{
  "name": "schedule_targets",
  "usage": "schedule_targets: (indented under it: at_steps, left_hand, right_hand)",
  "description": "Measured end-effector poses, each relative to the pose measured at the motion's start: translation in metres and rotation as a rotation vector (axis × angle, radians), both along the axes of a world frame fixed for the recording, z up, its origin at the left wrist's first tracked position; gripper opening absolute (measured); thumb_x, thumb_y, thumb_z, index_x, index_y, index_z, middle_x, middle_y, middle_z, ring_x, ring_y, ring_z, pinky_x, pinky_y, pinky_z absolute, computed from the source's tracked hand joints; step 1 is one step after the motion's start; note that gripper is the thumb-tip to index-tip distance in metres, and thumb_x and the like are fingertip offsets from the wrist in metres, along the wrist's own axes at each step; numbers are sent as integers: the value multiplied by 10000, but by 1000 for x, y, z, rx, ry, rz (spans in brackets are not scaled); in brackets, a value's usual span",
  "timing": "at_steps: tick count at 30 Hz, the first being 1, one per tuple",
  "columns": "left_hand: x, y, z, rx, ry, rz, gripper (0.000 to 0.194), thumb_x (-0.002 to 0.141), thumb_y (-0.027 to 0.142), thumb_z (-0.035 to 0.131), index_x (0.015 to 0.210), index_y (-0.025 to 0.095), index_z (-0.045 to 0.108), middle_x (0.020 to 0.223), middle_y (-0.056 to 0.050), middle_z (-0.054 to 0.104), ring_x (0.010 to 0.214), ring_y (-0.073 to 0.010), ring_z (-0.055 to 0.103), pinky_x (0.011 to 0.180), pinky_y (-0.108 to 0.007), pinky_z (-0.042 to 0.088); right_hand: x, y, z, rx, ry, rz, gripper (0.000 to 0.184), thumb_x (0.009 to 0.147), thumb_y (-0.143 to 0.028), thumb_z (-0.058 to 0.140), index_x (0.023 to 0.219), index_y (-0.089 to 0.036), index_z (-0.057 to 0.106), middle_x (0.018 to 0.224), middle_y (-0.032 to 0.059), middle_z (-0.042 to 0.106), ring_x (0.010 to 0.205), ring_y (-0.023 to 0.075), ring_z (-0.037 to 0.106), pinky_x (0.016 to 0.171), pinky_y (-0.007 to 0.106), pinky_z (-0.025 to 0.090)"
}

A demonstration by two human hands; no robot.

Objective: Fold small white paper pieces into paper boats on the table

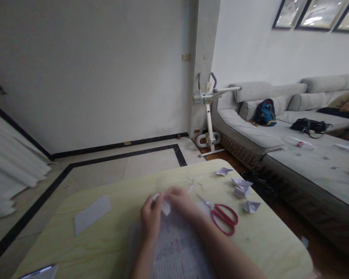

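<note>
Both hands meet over the middle of the table around a small piece of folded white paper point(166, 208). My left hand point(151, 217) pinches its left side, with the thumb on top. The fingers of my right hand point(180, 199) are closed at its upper right edge; their tips are partly hidden. Under my forearms lies a lined sheet with handwriting point(177, 248). Scissors with red handles point(225, 219) rest to the right of my right hand, blades pointing away to the left. Thin paper scraps point(191, 185) lie just beyond my hands.
Several folded paper shapes point(242, 187) stand along the right side of the wooden table point(119, 248). A white paper rectangle point(92, 214) lies at left, and a dark-edged flat object point(39, 272) at the near left corner. Beyond are an exercise machine point(209, 120) and a grey sofa point(314, 166) with a person seated.
</note>
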State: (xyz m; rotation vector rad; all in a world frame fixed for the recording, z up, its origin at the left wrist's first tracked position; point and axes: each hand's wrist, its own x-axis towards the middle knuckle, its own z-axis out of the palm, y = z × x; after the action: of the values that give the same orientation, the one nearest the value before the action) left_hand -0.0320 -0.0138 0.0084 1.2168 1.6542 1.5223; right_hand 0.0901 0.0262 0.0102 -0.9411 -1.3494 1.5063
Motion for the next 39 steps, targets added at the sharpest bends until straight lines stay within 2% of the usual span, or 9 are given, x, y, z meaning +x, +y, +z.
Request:
schedule_targets:
  at_steps: [5, 11, 16, 20, 28, 31, 34, 39]
  left_hand:
    - [1, -1, 2, 50, 33, 30, 288, 732, 441, 617, 723, 158, 671, 648, -34, 674, 637, -199, 626, 579, -249, 482]
    - [2, -3, 7, 0, 24, 16, 294, 739, 440, 606, 730, 155, 675, 645, -32, 670, 629, -192, 614, 568, -236, 467]
    - [1, -4, 4, 24, 68, -6, 315, 757, 453, 578, 669, 161, 656, 580, -19, 635, 587, -183, 592, 544, -232, 454]
    - [1, -3, 1, 87, 115, -9, 311, 767, 448, 574, 678, 166, 671, 634, -33, 666, 627, -187, 611, 605, -246, 476]
    - [-2, -3, 10, 35, -83, 142, 354, 742, 465, 570, 772, 145, 718, 746, -71, 729, 722, -232, 661, 605, -271, 510]
    - [-2, -3, 10, 2, -121, 74, 362, 742, 474, 569, 722, 137, 698, 648, -54, 697, 607, -206, 637, 510, -252, 484]
    - [0, -2, 6, -8, -118, 3, 337, 706, 467, 619, 692, 136, 680, 595, -41, 669, 563, -192, 621, 489, -245, 478]
    - [2, 1, -1, -50, -98, 25, 343, 676, 450, 660, 757, 119, 692, 652, -60, 697, 607, -207, 644, 508, -247, 487]
  right_hand:
    - [1, -1, 0, -10, 5, 12, 156, 751, -279, 645, 674, -146, 621, 589, -21, 552, 564, 109, 493, 562, 220, 386]
    - [-2, 1, -6, 9, 31, 0, 146, 748, -280, 643, 682, -157, 603, 591, -29, 538, 554, 106, 482, 554, 218, 385]
    - [-2, 1, -3, 15, 13, -39, 130, 728, -259, 652, 662, -167, 589, 587, -34, 531, 557, 109, 476, 546, 218, 380]
    - [-1, 0, 2, 8, 23, -52, 118, 713, -235, 656, 643, -165, 591, 579, -32, 531, 560, 111, 478, 548, 222, 384]
    - [-1, 0, 1, -75, 67, 56, 123, 707, -268, 657, 680, -149, 644, 590, -15, 560, 548, 108, 482, 540, 228, 375]
    - [0, 1, 0, -67, 54, -10, 115, 711, -258, 644, 660, -157, 626, 585, -15, 561, 548, 117, 493, 540, 234, 378]
    - [-1, 2, 0, -52, 41, -85, 90, 696, -219, 640, 634, -167, 602, 585, -17, 559, 557, 125, 504, 542, 236, 386]
    - [-3, 2, 1, -34, 26, -107, 100, 701, -230, 630, 630, -168, 599, 582, -14, 561, 560, 127, 501, 541, 235, 393]
